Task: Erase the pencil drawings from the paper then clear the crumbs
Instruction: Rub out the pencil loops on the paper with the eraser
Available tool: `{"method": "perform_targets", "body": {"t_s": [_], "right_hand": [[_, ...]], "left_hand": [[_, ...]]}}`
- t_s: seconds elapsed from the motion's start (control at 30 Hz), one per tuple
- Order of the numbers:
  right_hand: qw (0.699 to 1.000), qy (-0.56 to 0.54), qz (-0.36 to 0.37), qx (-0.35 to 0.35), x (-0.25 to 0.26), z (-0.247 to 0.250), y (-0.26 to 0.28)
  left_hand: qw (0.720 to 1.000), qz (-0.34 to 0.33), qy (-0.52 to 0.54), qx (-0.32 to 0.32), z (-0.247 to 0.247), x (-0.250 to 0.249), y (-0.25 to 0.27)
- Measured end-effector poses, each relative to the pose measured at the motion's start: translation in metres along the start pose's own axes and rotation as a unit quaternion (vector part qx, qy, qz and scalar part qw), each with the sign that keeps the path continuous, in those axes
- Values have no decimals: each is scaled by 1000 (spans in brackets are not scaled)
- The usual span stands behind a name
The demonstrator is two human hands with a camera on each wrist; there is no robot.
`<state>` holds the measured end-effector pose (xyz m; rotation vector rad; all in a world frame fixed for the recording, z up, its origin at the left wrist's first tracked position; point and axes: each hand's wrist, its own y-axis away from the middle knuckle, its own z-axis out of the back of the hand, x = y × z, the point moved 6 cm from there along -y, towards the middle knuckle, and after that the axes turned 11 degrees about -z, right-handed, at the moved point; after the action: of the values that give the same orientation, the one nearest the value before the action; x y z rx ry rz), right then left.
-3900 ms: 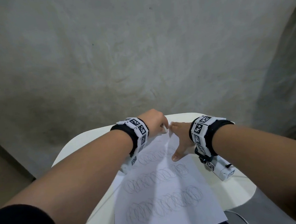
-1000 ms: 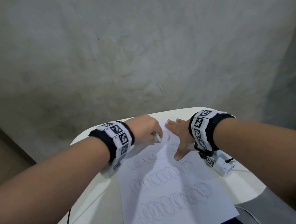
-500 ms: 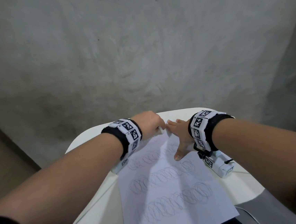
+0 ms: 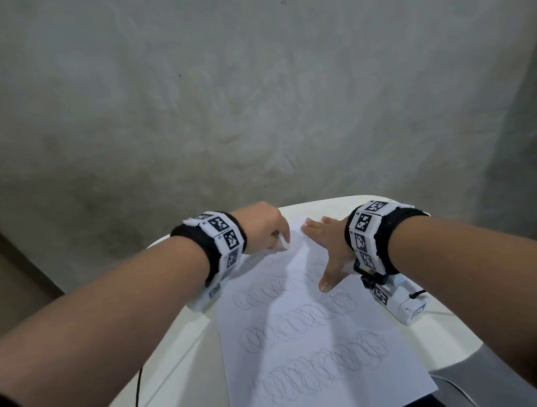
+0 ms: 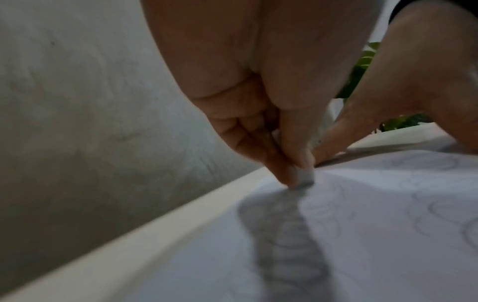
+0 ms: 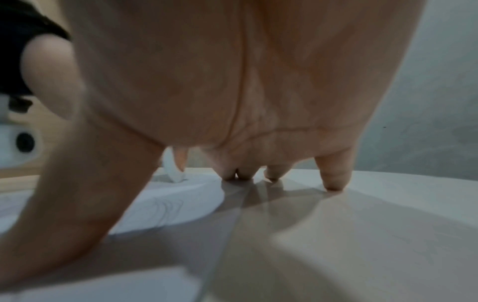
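Note:
A white sheet of paper (image 4: 312,363) with rows of pencil loops (image 4: 322,367) lies on a white table (image 4: 177,356). My left hand (image 4: 264,228) pinches a small white eraser (image 4: 282,244) and presses its tip onto the paper's far edge; the left wrist view shows the eraser (image 5: 305,179) between thumb and fingers. My right hand (image 4: 325,247) lies spread and flat, thumb on the paper, its fingertips (image 6: 333,183) on the paper's far edge and the table. The paper (image 6: 168,202) bulges slightly near the eraser (image 6: 173,169).
A rough grey wall (image 4: 249,90) stands just behind the table. The table's far edge (image 5: 155,222) runs close to my left hand. A thin black cable (image 4: 138,393) hangs by the table's front left. Green leaves (image 5: 362,67) show behind my right hand.
My left hand has shifted back and forth with the eraser across the paper's top edge, and now sits slightly left again. My right hand has stayed flat in place.

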<state>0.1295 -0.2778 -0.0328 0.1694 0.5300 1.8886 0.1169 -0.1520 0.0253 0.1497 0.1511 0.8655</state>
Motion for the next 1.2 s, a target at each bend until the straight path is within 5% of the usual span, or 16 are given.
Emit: {"method": "perform_targets", "body": {"t_s": [0.2, 0.43, 0.6, 0.77, 0.93, 1.1, 1.2], "right_hand": [[999, -9, 14, -30, 2, 6, 6], [1000, 0, 1, -1, -2, -2, -2], [1000, -5, 1, -13, -1, 1, -2], [1000, -2, -4, 2, -2, -3, -4], [1000, 2, -5, 6, -1, 0, -2], [1000, 3, -6, 25, -2, -1, -4], [1000, -2, -1, 12, -1, 1, -3]], "left_hand": [[997, 12, 7, -77, 9, -7, -12], [1000, 3, 17, 5, 2, 1, 2], [999, -19, -1, -39, -1, -13, -2], [999, -30, -8, 39, -5, -5, 16], [999, -21, -15, -41, -1, -12, 6], [997, -18, -13, 69, -4, -3, 17], [1000, -15, -17, 3, 6, -6, 4]]}}
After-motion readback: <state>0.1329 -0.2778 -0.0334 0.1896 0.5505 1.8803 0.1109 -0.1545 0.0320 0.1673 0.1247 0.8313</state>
